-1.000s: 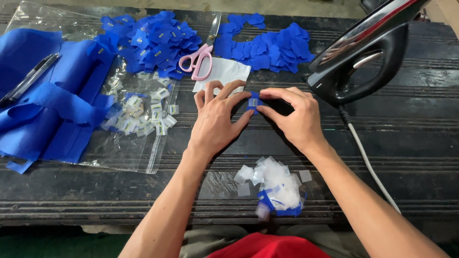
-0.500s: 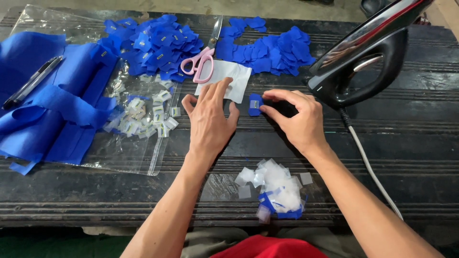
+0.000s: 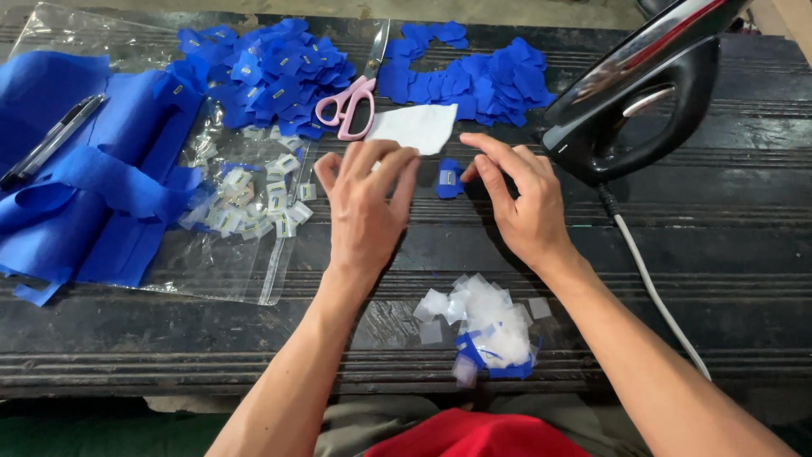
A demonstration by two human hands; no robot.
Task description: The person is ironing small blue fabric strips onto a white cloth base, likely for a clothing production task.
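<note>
My left hand (image 3: 365, 211) hovers spread, holding nothing. My right hand's (image 3: 518, 203) grip is loosely spread, fingertips just beside the small blue felt square with pale label (image 3: 447, 178), lying flat on the dark wooden worktop (image 3: 727, 254) between both hands.

Left hand (image 3: 365, 207) open, fingers spread, hovering mid-bench. Right hand (image 3: 516, 203) fingertips touching small blue patch (image 3: 448, 178). Pink scissors (image 3: 348, 106) and iron (image 3: 643, 93) toward bench's far edge.
</note>
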